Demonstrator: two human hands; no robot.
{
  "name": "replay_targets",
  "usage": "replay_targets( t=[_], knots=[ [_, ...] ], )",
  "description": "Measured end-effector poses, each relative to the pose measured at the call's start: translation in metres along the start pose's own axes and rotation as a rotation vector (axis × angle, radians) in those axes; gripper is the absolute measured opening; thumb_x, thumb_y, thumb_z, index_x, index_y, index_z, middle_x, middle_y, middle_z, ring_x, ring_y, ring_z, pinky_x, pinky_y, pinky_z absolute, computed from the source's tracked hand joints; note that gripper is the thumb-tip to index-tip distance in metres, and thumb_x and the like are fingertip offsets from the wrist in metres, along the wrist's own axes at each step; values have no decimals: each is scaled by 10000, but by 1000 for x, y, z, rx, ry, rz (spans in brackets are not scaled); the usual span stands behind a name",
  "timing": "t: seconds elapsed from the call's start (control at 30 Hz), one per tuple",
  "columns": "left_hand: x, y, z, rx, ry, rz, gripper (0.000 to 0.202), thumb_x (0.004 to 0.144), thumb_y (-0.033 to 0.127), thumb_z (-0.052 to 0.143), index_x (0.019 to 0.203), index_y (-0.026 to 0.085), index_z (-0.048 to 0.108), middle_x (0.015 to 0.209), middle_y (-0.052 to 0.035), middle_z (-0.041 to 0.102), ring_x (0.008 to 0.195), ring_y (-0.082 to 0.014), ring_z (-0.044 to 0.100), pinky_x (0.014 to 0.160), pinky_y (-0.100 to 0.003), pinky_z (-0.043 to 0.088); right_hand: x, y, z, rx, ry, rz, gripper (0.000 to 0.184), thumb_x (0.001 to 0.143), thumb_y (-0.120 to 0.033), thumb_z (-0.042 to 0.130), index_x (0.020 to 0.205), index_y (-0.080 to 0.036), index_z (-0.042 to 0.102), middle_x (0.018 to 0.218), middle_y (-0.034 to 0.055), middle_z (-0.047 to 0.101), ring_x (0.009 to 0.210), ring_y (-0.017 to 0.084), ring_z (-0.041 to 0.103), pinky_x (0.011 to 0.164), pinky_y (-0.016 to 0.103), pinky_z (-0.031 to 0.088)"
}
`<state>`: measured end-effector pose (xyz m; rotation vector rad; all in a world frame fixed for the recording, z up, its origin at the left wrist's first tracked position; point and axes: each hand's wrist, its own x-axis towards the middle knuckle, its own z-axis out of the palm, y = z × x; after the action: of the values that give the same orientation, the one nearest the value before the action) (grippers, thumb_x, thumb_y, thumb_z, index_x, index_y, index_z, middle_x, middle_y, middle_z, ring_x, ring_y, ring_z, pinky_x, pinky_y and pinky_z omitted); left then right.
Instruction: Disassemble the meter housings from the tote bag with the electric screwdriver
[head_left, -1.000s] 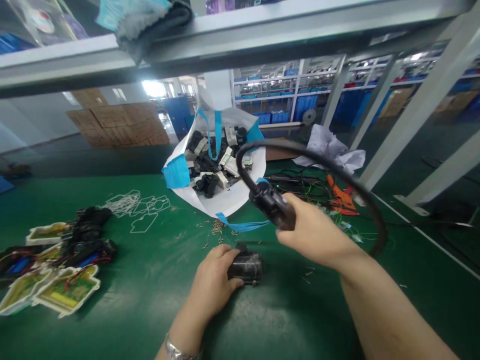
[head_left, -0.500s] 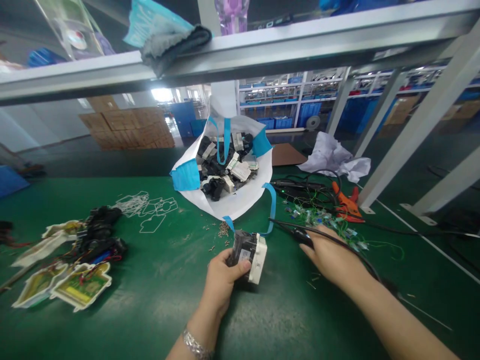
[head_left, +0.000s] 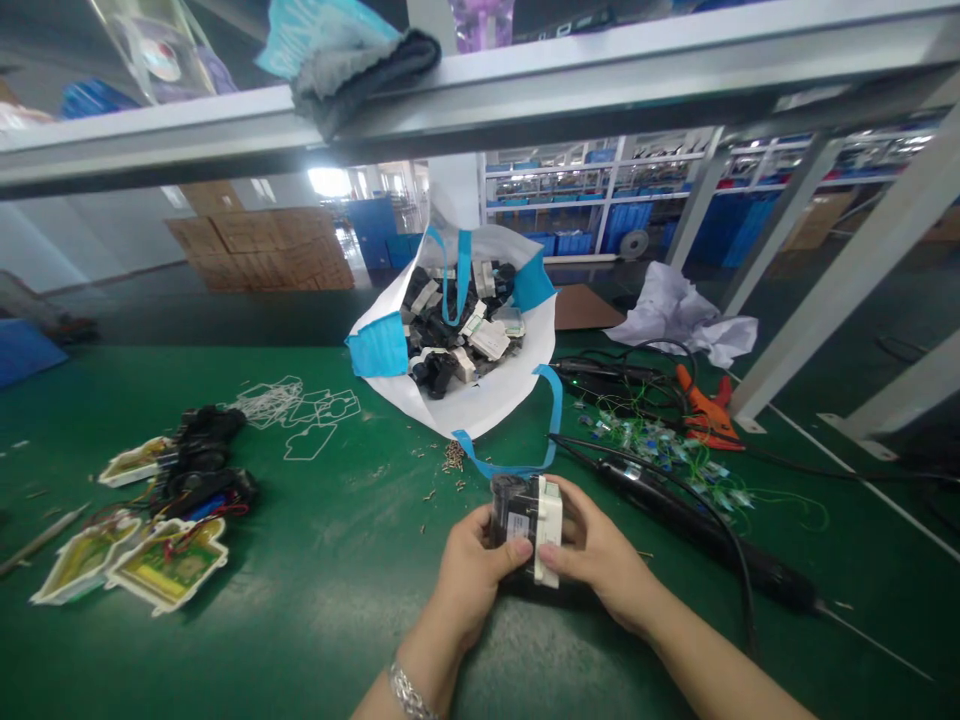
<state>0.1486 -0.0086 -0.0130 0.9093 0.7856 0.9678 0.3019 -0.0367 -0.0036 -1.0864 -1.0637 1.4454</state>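
Between my two hands, above the green table (head_left: 360, 620), is a small black-and-white device (head_left: 517, 500) with a pale label on its black side. My left hand (head_left: 469, 570) is closed around the black part, thumb in front. My right hand (head_left: 604, 550) grips the white part from the other side, its thumb pressed on the front edge. To the right of that hand lies a black electric screwdriver (head_left: 675, 500) with a long thin bit and a cable. A small pile of screws (head_left: 454, 457) sits just beyond the device.
Behind stands a white bag (head_left: 517, 390) with blue handles, full of similar devices. Opened housings (head_left: 169, 570) with circuit boards and white outline-shaped gaskets (head_left: 311, 408) lie left. Right are green-wired small parts (head_left: 667, 445), orange-handled pliers (head_left: 705, 415) and crumpled white paper (head_left: 675, 310). A shelf beam (head_left: 525, 95) crosses overhead.
My right hand has let go of the electric screwdriver, which now lies on the table, and has moved left to grip the device's white part. My left hand still holds the device.
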Motion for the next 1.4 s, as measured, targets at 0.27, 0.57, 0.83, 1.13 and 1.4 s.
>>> replay_targets(
  t=[0.27,0.57,0.83,1.13,1.4],
  knots=[
    [4,22,-18,-41,65,-29,429,530,287,775,883,90,631,851,-86,654,733,-160,586,688,-240,437,-1,-4,-9,107,35,63,765,515,-335,766,1181,-211,411,1169,102,499,996,258,516,841,383,423],
    [10,25,-32,52,218,-37,436,541,369,751,852,102,602,742,-48,637,599,-124,563,569,-221,424,-4,-10,-33,372,-26,85,668,608,-293,679,1203,-231,383,1076,95,557,885,247,574,743,409,465],
    [8,25,-30,267,263,37,432,531,287,770,880,85,617,785,-64,656,676,-139,568,628,-211,414,-2,-1,-40,438,-27,67,753,651,-406,631,1289,-240,266,1098,125,546,843,258,586,638,374,476],
    [6,25,-27,33,181,-142,406,592,397,719,844,107,588,620,-29,618,499,-112,539,445,-193,386,-2,-3,-36,409,-12,110,742,678,-402,622,1296,-231,249,1151,124,532,893,262,588,726,416,475],
    [9,23,-31,-231,196,-275,311,687,397,648,818,120,597,649,-48,631,515,-127,563,451,-215,428,-2,-13,-23,183,78,151,600,681,-322,593,1217,-180,363,1116,117,562,970,241,562,848,394,430]
  ],
)
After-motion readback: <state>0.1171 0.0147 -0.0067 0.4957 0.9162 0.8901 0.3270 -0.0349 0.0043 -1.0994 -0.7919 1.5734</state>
